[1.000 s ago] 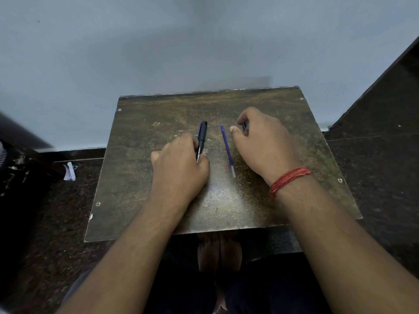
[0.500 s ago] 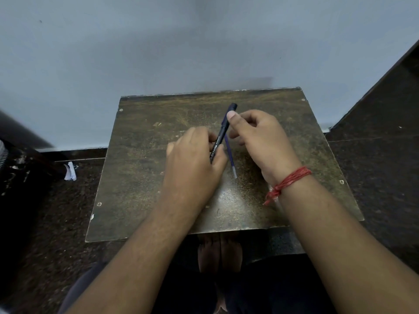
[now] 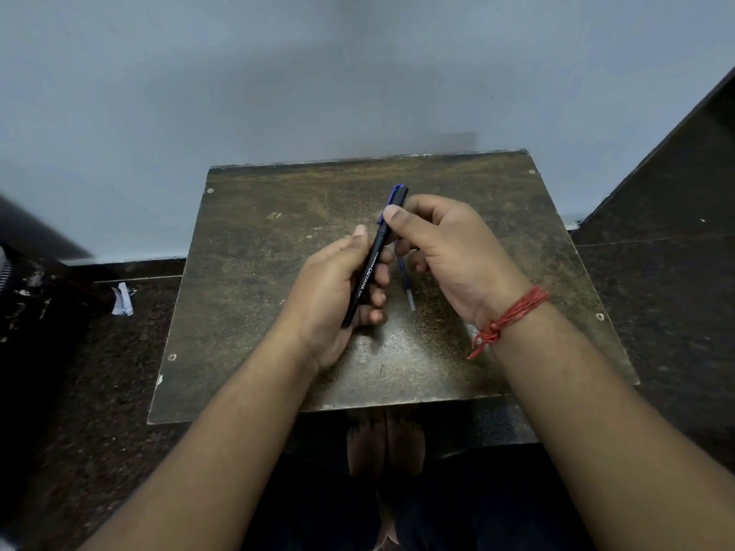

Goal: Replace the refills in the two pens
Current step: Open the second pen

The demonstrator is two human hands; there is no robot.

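Table [image 3: 254,296]: worn brown top, centre of view.
Left hand [image 3: 334,296]: fingers curled round black pen [image 3: 370,268] barrel, over table centre.
Right hand [image 3: 449,252]: pinches pen cap end, 12 o'clock.
Blue refill [image 3: 407,286]: lies flat, 3 o'clock of barrel.
Risk: a sharp tug on the cap may knock the refill rolling off.

A worn, scuffed brown tabletop [image 3: 254,280] is set against a plain pale blue-grey wall [image 3: 278,81]. Dark speckled flooring [image 3: 656,296] is seen around it.
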